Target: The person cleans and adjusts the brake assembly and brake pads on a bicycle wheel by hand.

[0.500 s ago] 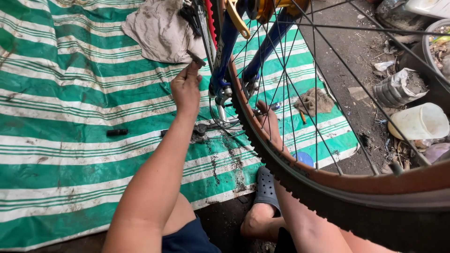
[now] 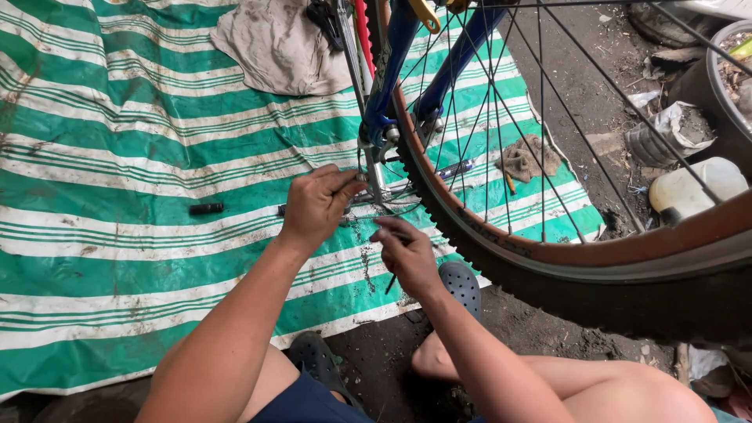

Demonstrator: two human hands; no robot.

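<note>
An upturned blue bicycle frame [image 2: 394,55] rests on a green and white striped tarp [image 2: 117,157]. Its spoked wheel [image 2: 595,266] with a knobby black tyre fills the right side. My left hand [image 2: 317,205] is closed around a small metal part at the lower end of the frame, next to the wheel's hub. Just below it, my right hand [image 2: 403,251] pinches a thin dark tool [image 2: 391,282] that points down. The two hands almost touch.
A dirty grey cloth [image 2: 274,47] lies at the top of the tarp. A small black cylinder [image 2: 206,208] sits to the left. A brown rag [image 2: 526,158], a crushed can [image 2: 654,141] and a white jug [image 2: 689,192] lie on the right. My dark sandals [image 2: 462,286] rest on bare dirt.
My left hand has come down from the frame to the part near the hub. My right hand has drawn back from between the spokes to just under the left hand.
</note>
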